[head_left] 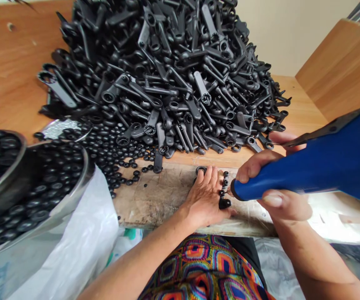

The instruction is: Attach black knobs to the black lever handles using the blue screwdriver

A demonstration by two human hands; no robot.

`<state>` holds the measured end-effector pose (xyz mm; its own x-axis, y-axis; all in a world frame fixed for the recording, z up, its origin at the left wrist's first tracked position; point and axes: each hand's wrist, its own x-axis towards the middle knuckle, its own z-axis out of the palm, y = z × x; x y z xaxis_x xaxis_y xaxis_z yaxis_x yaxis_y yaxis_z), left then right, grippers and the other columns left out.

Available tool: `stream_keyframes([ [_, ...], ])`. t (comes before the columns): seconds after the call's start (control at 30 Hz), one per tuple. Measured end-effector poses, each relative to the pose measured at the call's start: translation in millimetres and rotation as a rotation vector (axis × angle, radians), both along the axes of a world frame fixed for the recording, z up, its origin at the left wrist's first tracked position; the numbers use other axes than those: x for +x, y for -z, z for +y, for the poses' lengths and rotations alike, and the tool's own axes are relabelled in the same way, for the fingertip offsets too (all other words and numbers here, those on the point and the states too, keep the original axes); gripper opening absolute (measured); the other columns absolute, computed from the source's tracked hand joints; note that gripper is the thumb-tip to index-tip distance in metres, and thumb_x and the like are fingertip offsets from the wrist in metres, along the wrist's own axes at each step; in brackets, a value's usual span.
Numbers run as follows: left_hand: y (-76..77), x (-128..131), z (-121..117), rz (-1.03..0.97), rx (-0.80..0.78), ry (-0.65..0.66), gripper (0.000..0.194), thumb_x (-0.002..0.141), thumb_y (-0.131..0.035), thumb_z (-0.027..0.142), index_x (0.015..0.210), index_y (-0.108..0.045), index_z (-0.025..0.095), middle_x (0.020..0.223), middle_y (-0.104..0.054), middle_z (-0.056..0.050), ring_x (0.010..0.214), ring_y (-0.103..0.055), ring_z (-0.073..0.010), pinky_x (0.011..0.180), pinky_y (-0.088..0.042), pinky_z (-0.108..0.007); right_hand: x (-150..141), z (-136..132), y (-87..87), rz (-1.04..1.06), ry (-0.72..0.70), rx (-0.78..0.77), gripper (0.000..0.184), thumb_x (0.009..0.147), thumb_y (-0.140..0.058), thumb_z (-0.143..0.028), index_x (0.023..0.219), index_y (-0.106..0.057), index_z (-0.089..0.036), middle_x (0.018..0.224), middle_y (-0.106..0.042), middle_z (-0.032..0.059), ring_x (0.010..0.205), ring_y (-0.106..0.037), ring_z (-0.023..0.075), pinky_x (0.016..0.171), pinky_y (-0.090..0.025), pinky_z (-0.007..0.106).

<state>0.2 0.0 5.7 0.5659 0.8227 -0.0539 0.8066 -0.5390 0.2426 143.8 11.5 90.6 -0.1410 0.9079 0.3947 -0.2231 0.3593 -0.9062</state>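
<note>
My left hand lies flat on the worn work board, its fingers stretched out over black crank handles. One black ring end shows beyond the fingertips. Along the index finger runs a row of small black knobs, with a larger black end piece by the thumb. My right hand is wrapped round a blue power screwdriver with a dark lever on top. Its black-ringed nose points left at the knobs, close beside my left hand. The palm hides most of the parts under it.
A tall heap of black handles fills the back of the wooden table. Loose black knobs spill at its left, near a pile of small silvery pieces. Metal bowls of knobs and white plastic stand front left. A wooden panel rises at right.
</note>
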Motion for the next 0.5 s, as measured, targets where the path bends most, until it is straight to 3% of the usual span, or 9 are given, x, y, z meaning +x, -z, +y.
stream_keyframes([
  [0.5,-4.0,0.9,0.0,0.012,-0.006,-0.005,0.093,0.074,-0.039,0.069,0.140,-0.021,0.005,0.146,-0.018,-0.024,0.135,-0.008,-0.0374,0.106,-0.011,-0.052,1.2,-0.8,-2.2,-0.025,0.030,-0.001,0.070,0.059,-0.076,-0.037,0.119,-0.041,-0.030,0.070,-0.056,-0.0016,0.059,-0.056,0.0199,0.057,-0.050,0.038],
])
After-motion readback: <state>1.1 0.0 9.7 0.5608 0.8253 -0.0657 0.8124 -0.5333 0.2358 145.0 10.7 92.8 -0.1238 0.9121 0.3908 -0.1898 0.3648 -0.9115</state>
